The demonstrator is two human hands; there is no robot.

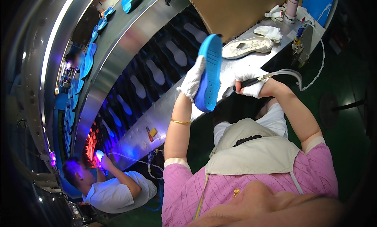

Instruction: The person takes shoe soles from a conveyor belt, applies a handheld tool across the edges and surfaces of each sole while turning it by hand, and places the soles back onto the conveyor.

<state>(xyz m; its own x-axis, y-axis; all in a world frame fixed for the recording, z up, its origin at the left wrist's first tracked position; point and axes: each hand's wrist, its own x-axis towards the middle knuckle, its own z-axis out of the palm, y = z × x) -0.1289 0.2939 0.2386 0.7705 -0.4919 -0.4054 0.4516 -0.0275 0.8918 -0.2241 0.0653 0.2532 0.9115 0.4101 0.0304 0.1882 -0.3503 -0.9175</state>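
Note:
My left hand [194, 80], in a white glove, is closed around the edge of a blue shoe sole [212, 64]. The sole is held up on its length, with ridges across its upper half and small holes lower down. My right hand [250, 82] wears a white glove with bare fingertips showing. It grips a slim black-handled tool [249, 83], and a pale hose [290, 72] trails off to the right from it. The tool's tip is hard to make out; it is apart from the sole.
Ahead is a metal ledge [151, 117] with a pale shoe sole [248, 47] and white gloves [268, 33]. Beyond it, a conveyor [157, 72] carries several grey soles; blue soles line an upper belt [118, 34]. A cardboard sheet [239, 11] stands behind. A co-worker [118, 189] sits at left.

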